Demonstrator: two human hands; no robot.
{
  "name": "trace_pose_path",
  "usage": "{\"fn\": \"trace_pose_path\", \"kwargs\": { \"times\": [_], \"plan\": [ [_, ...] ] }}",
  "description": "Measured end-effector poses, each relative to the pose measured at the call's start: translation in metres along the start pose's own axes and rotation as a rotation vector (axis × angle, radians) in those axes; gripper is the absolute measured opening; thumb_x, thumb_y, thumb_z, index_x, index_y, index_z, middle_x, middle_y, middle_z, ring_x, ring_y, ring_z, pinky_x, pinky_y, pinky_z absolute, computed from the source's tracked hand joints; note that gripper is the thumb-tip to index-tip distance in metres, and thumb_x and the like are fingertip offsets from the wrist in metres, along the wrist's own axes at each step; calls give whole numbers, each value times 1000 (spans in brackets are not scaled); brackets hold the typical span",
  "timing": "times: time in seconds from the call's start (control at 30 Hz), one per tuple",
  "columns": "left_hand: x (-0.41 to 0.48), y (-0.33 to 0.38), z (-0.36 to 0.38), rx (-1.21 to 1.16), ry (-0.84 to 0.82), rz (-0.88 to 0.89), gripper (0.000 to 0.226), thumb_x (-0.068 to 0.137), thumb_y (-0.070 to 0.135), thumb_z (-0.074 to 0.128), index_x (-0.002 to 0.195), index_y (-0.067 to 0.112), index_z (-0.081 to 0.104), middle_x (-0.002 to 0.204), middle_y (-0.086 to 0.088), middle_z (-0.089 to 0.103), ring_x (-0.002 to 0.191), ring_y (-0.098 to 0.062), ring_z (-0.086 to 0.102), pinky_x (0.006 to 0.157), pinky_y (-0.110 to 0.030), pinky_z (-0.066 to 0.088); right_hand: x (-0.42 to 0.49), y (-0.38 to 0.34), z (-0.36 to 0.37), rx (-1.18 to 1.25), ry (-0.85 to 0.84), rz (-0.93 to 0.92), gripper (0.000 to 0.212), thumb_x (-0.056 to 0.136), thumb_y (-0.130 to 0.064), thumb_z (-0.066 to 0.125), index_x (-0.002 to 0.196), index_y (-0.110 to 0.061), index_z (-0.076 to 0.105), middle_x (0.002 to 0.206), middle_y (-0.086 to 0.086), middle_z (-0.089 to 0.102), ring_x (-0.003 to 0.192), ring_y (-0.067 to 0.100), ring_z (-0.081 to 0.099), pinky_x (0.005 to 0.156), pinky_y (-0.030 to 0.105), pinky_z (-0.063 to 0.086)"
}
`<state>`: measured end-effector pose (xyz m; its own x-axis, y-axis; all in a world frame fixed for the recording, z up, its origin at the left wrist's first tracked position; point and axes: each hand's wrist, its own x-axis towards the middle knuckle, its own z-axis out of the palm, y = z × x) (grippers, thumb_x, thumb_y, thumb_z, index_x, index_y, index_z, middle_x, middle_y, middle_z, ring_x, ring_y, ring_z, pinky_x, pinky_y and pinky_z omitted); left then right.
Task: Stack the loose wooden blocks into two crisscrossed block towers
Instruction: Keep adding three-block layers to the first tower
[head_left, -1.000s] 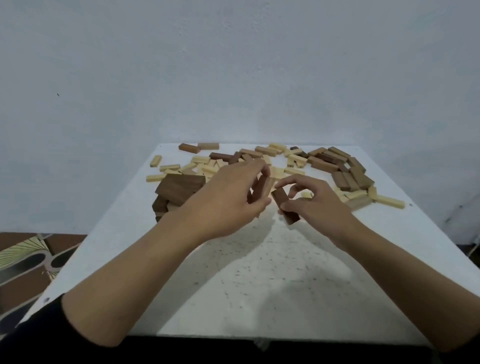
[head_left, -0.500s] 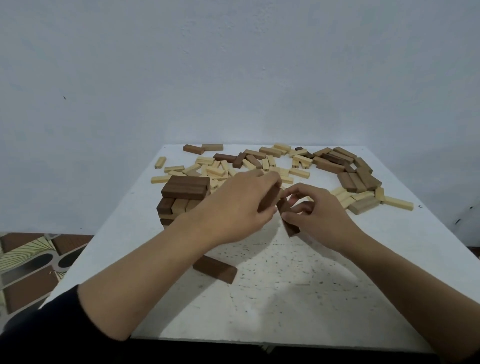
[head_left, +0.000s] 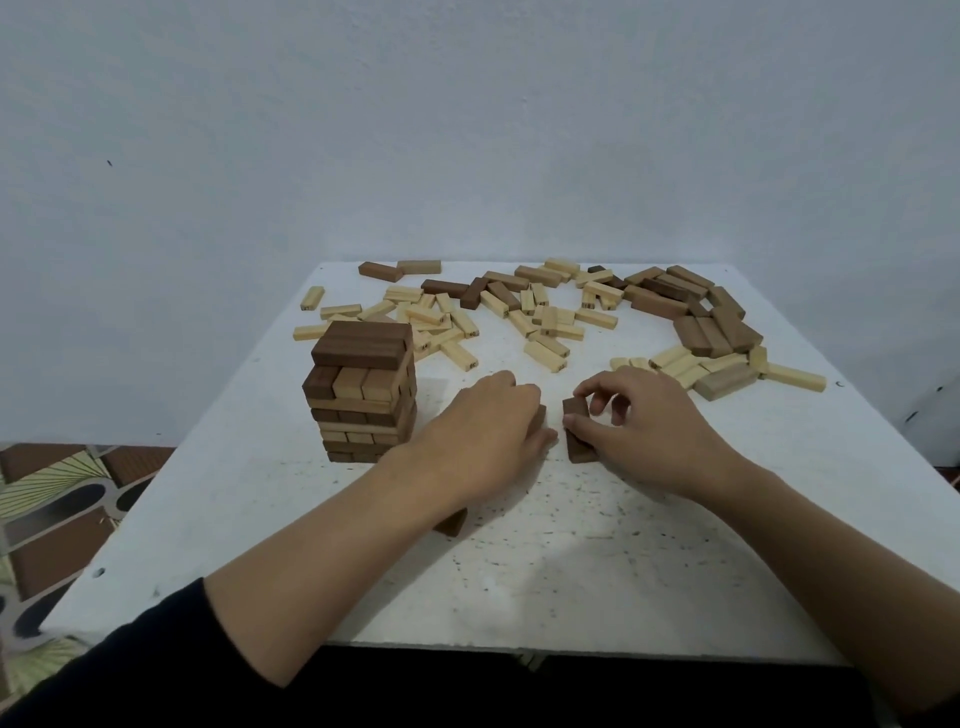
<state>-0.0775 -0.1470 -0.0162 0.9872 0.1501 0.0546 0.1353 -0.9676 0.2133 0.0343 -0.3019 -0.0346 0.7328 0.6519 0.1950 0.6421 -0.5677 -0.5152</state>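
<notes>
Tower (head_left: 363, 395) stands left of centre on the tabletop (head_left: 519, 582): several crisscrossed layers of mixed dark and light wood, with a dark layer on top.

Left hand (head_left: 488, 436) is just right of the tower's base, palm down. Its grip is closed, fingers curled over the left-hand block (head_left: 538, 420), which is dark, with only a sliver showing past the fingertips. Can't tell whether that block touches the tabletop.

Right hand (head_left: 649, 421) is further right of the tower, close to the left hand but not touching it. Its grip is a pinch, thumb and forefinger on the right-hand block (head_left: 577, 410). That block is dark and its near end sits on the tabletop, pointing toward the camera.

Stray block (head_left: 451, 522), also dark, lies in front of the tower and to its right, mostly hidden under the left forearm.

Loose light blocks (head_left: 457, 322) are scattered behind the tower and off to its right — one layer deep, no order. Loose dark blocks (head_left: 711, 325) cluster well to the tower's right, near the far corner, with a few more light ones beside them.

A plain pale wall (head_left: 467, 130) is behind the tower, and patterned floor (head_left: 52, 493) shows to its left, past the tabletop edge. There is a dark sleeve (head_left: 130, 675) on the left arm.
</notes>
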Motion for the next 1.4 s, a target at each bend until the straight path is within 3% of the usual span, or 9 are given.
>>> {"fn": "trace_pose_path", "kwargs": {
  "times": [0.2,0.4,0.53,0.73,0.97,1.07,1.17,1.27,1.4],
  "plan": [
    [-22,-5,-16,-57,35,49,37,105,47,43,129,23,58,108,2,57,93,-12,56,80,-32,48,-12,-9,-2,4,37,-44,30,94,-46,63,117,-28,68,101,-11,58,87,1,51,70,13,35],
    [-67,-19,-31,-178,119,63,30,100,48,51,122,31,65,97,16,63,83,-1,62,78,-28,55,-32,-39,-2,146,-36,-217,13,90,-42,65,97,-33,71,92,-18,63,86,3,56,69,17,44],
    [-93,-37,-33,-172,145,47,26,99,44,54,119,34,67,97,21,61,83,0,61,74,-23,52,-40,-53,11,130,-137,-344,26,88,-51,69,101,-29,73,91,-17,63,90,1,58,74,17,43],
    [-117,-61,-23,-67,85,45,34,99,44,55,130,35,62,114,27,54,83,9,50,70,-11,37,-43,-70,30,56,-181,-399,49,81,-69,64,109,-30,73,97,-19,62,94,0,57,86,38,48],
    [-129,-80,-14,-110,100,55,30,97,49,57,124,38,65,103,26,51,80,6,51,66,-16,36,-43,-76,44,86,-179,-447,25,83,-51,66,94,-30,73,87,-17,64,87,6,59,80,43,49],
    [-134,-85,-19,-176,154,74,39,92,60,49,119,40,67,99,29,53,80,2,56,67,-20,44,-42,-78,39,127,-160,-468,20,84,-46,70,97,-32,72,89,-19,64,91,6,59,83,39,47],
    [-140,-86,-36,-262,274,118,27,92,50,62,114,38,71,97,25,60,79,-9,60,68,-26,49,-36,-88,25,216,-122,-487,16,85,-34,77,100,-30,74,91,-19,66,92,9,60,78,29,47],
    [-142,-89,-59,-301,408,144,20,91,40,74,109,32,75,92,19,65,74,-13,60,68,-19,46,-30,-103,10,310,-53,-529,19,84,-35,76,102,-28,74,92,-18,68,93,13,62,79,26,50],
    [-141,-99,-80,-333,533,135,16,88,37,76,101,29,76,93,13,70,68,-17,58,68,-17,40,-20,-118,6,346,62,-544,20,83,-38,77,100,-28,74,92,-20,68,94,10,62,81,12,44]
  ]
}}
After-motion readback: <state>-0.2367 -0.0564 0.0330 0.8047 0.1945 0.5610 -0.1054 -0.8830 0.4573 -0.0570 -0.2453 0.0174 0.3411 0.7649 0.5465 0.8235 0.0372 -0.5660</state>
